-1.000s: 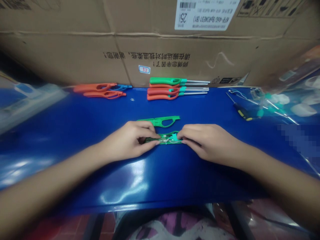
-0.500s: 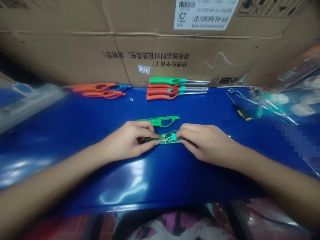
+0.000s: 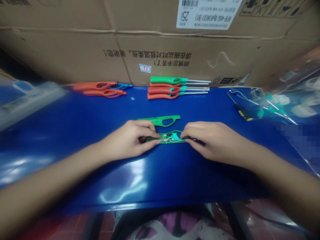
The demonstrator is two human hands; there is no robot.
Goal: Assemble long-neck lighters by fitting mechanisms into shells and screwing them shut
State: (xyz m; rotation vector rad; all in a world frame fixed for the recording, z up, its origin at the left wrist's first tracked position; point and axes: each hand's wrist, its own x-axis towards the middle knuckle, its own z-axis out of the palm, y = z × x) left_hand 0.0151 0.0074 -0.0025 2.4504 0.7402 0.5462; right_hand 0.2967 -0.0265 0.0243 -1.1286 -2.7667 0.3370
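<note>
On the blue table (image 3: 175, 173) lies an open green lighter half-shell (image 3: 168, 138) with small inner parts and a teal trigger piece showing. My left hand (image 3: 130, 140) pinches its left end with fingers curled. My right hand (image 3: 212, 140) pinches the right end, fingers closed on it. Just behind them lies a second green lighter shell (image 3: 161, 120), untouched.
Finished long lighters (image 3: 175, 88) in green and orange lie in a row at the back, orange shells (image 3: 100, 90) to their left. A black-and-yellow screwdriver (image 3: 243, 113) and loose parts in clear bags (image 3: 282, 100) are at the right. A cardboard box (image 3: 160, 40) walls off the back.
My right hand has slid slightly to the right along the shell, uncovering more of the teal piece. My left hand has stayed put.
</note>
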